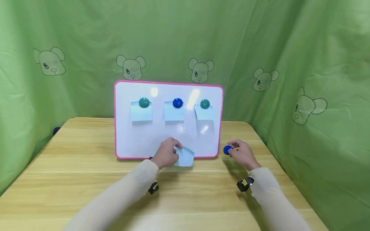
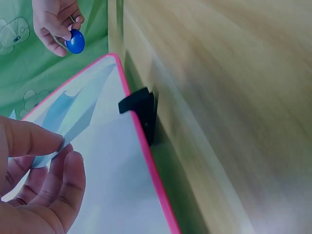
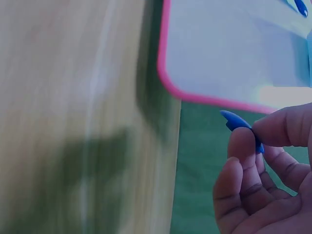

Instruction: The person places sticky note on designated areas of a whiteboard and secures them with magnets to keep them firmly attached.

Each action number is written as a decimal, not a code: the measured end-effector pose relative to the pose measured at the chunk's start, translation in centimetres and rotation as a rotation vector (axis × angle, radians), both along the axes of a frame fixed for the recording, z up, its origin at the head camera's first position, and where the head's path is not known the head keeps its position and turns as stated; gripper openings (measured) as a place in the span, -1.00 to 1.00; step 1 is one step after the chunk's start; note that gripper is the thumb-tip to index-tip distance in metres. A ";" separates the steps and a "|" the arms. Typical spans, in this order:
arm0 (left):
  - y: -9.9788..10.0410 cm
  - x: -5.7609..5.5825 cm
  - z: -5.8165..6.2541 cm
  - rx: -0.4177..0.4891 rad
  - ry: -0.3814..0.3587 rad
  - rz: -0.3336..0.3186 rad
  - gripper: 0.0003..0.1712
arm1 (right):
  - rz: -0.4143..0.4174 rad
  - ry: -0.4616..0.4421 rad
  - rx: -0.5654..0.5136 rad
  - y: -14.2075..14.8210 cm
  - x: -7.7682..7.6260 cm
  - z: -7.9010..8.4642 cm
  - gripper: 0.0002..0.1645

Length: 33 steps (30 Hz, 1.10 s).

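My left hand pinches a light blue sticky note by its left side, in front of the lower part of a pink-framed whiteboard. In the left wrist view the note curves out from between thumb and fingers. Beyond the board's right edge, my right hand holds a round blue magnet between thumb and fingertips. Seen edge-on in the right wrist view, that magnet is apart from the board.
Three light blue notes hang on the board under a green magnet, a blue magnet and another green magnet. A black clip-like foot grips the board's lower edge. Green curtain surrounds the wooden table.
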<state>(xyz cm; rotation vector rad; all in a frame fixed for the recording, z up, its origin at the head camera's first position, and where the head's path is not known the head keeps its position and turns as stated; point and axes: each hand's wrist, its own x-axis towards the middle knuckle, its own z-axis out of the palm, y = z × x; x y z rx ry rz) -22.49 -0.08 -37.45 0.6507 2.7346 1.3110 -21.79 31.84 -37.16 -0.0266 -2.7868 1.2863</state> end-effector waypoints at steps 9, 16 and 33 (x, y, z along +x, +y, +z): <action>-1.6 -0.5 0.6 0.024 -0.019 0.073 -0.69 | 0.041 0.001 -0.005 -3.0 -1.3 1.2 -0.53; -3.2 -0.6 0.2 0.024 0.022 0.108 -0.65 | 0.079 0.034 -0.031 -5.3 -2.5 0.9 -0.60; -7.5 -1.1 0.3 -0.001 0.100 0.177 -0.68 | 0.123 0.048 -0.091 -10.9 -4.7 0.6 -0.60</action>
